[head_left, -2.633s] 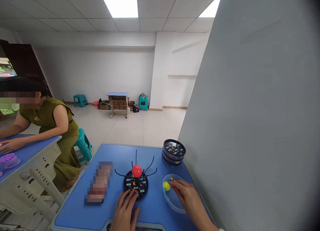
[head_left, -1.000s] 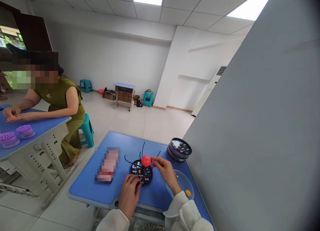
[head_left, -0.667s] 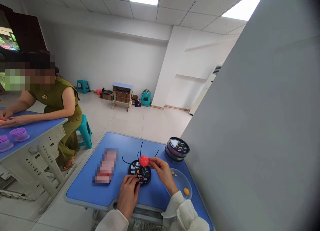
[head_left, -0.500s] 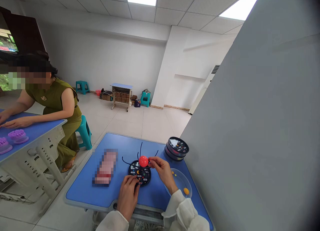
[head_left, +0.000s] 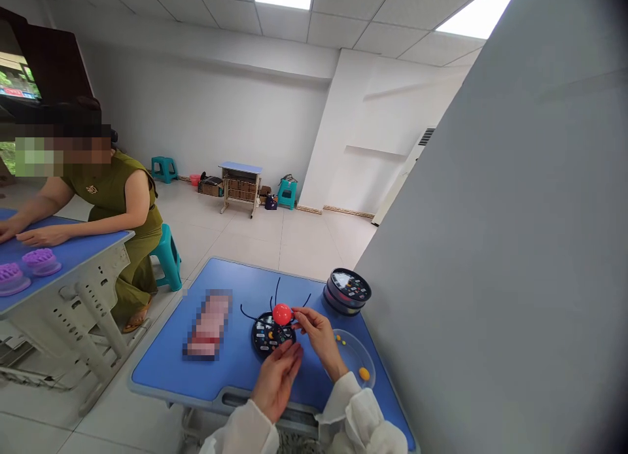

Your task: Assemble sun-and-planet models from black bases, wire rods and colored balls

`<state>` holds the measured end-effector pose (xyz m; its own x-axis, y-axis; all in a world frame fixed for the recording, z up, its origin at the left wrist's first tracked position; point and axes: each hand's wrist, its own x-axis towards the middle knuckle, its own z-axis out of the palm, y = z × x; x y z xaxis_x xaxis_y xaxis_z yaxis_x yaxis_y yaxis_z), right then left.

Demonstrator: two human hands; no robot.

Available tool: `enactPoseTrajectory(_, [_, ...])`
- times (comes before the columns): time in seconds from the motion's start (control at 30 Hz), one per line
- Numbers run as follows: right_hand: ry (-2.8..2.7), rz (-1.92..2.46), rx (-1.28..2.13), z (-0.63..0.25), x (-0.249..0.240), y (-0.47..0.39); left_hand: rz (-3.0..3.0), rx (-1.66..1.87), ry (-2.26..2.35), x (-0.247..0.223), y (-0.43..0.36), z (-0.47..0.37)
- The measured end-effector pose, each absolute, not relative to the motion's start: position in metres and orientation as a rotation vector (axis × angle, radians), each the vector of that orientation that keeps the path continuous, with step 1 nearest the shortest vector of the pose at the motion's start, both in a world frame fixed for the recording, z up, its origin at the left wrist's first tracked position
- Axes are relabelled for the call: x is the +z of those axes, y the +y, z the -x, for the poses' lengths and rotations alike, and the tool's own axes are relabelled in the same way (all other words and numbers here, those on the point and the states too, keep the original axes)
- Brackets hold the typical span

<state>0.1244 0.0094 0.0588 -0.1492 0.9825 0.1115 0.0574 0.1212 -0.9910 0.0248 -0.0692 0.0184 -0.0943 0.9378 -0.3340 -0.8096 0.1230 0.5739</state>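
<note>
The right hand (head_left: 320, 336) is pinching its fingertips (head_left: 297, 314) together just right of the red ball (head_left: 282, 314), on or beside one of the thin black wire arms (head_left: 245, 312) fanning out from it; what exactly is being gripped is too small to tell. The left hand (head_left: 277, 379) is hovering open, fingers spread and loosely curled, holding nothing, its fingertips lying over the near right edge of the round black base (head_left: 268, 336). The red ball is sitting at the far edge of this base, whose top is carrying small coloured dots and pale labels. Both sleeves are white. The base is standing near the middle of the blue surface (head_left: 230, 372). Just right of the right hand a clear shallow dish (head_left: 362, 358) is holding a small orange ball (head_left: 364, 373) and a tiny yellow piece. Behind the dish a stack of similar black discs (head_left: 346, 290) is standing against a grey partition (head_left: 495, 271). A blurred pink object (head_left: 207, 324) is lying to the left of the base. At a separate desk (head_left: 63, 261) on the left, another person in an olive garment (head_left: 118, 205) is sitting on a teal stool (head_left: 165, 261) with purple items (head_left: 30, 265) in front of them.
</note>
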Motion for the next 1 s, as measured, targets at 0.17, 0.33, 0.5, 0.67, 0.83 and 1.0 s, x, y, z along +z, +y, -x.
enactPoseTrajectory(0.17, [-1.437,1.103,1.186,-0.126,0.066,0.008,0.089,1.643,0.596,0.029,-0.034,-0.058])
enactPoseTrajectory(0.33, [-1.474,1.11,1.185,-0.128,0.075,0.014,0.23,1.708,0.472,0.035,-0.026,-0.072])
enactPoseTrajectory(0.5, [-1.488,1.124,1.222,-0.129,0.075,0.014,0.302,1.754,0.444,0.029,-0.025,-0.075])
enactPoseTrajectory(0.67, [-1.514,1.143,1.237,-0.128,0.075,0.011,0.33,1.789,0.434,0.026,-0.019,-0.073])
enactPoseTrajectory(0.83, [-1.561,1.156,1.215,-0.125,0.077,0.012,0.33,1.809,0.425,0.025,-0.019,-0.073])
enactPoseTrajectory(1.0, [-1.623,1.153,1.177,-0.123,0.079,0.013,0.313,1.818,0.428,0.023,-0.019,-0.073])
